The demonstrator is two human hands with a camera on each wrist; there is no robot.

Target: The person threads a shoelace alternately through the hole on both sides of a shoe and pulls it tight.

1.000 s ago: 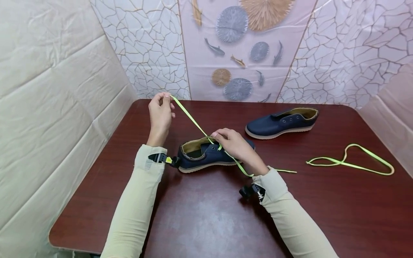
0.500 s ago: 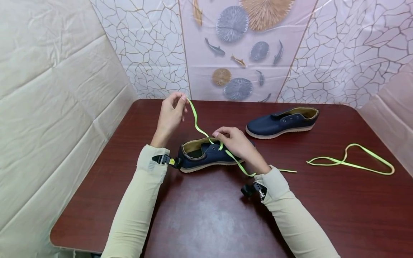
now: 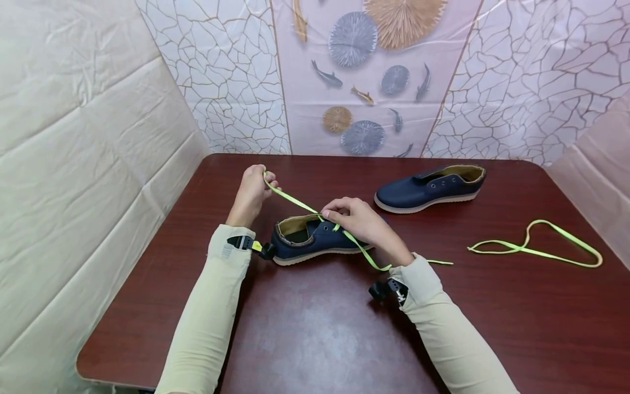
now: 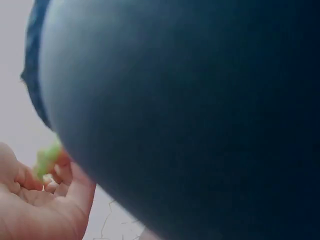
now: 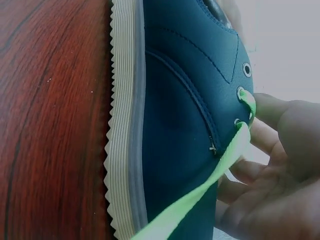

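A navy shoe [image 3: 300,253] with a pale sole stands on the table, toe to the right. Its neon-green shoelace [image 3: 293,200] passes through some eyelets, and one end slants up to my left hand [image 3: 252,194], whose curled fingers grip it. At the eyelets, my right hand [image 3: 361,221] holds the shoe's upper edge, thumb beside the lace. In the right wrist view a loose length of shoelace [image 5: 192,197] hangs from a lower eyelet, and one eyelet [image 5: 247,69] has no lace. The shoe's heel [image 4: 175,100] covers most of the left wrist view.
Behind on the right stands a second navy shoe [image 3: 408,196] without a lace. Another green shoelace [image 3: 561,256] lies looped on the right side of the dark red table [image 3: 315,328]. A patterned cloth [image 3: 236,82] hangs at the back.
My left hand first came right, the lace going slack, then dropped lower and back left with fingers curled in, and the lace is straighter now. My right hand stays at the eyelets.
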